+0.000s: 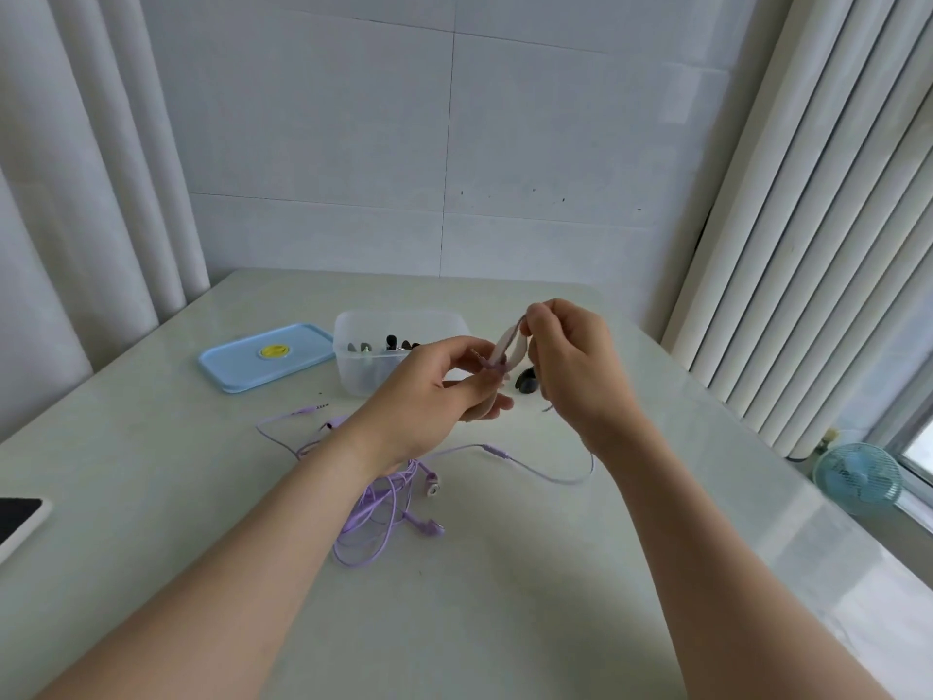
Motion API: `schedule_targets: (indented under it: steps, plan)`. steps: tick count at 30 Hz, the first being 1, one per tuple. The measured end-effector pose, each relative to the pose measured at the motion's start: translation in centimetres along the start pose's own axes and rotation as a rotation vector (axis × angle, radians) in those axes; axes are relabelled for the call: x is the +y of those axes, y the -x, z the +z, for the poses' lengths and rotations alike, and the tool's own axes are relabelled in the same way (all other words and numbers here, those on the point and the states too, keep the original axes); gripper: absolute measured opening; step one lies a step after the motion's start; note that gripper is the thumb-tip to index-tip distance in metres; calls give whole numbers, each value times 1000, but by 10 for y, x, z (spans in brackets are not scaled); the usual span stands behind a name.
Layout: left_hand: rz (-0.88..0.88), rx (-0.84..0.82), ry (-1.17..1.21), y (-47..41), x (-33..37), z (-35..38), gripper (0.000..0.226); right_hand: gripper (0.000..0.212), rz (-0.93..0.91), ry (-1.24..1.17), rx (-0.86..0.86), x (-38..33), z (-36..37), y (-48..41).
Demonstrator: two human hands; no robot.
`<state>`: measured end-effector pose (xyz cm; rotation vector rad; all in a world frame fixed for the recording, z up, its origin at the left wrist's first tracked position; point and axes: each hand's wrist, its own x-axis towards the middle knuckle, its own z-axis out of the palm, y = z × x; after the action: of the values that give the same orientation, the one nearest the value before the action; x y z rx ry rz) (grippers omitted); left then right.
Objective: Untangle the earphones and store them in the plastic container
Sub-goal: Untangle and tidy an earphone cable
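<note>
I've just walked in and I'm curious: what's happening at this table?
A person pinches a pale looped cord between the left hand and right hand. Tangled purple earphones lie loose on the table below. The plastic container stands open behind, a few dark things inside, its blue lid beside it.

Pale table (505, 623): earphones (383, 502), container (363, 368), lid (252, 363)
</note>
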<state>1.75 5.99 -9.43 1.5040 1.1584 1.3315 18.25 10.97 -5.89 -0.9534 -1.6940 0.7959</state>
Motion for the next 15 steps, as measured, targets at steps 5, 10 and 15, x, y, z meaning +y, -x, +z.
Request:
schedule_targets:
  steps: [5, 10, 15]
  plan:
    - [37, -22, -33, 1, 0, 2, 21, 34, 12, 87, 149, 12, -2, -6]
    - [11, 15, -4, -1, 0, 4, 17, 29, -39, 40, 198, 16, -1, -5]
    - [-39, 32, 27, -1, -2, 3, 15, 28, -112, 35, 200, 17, 2, -4]
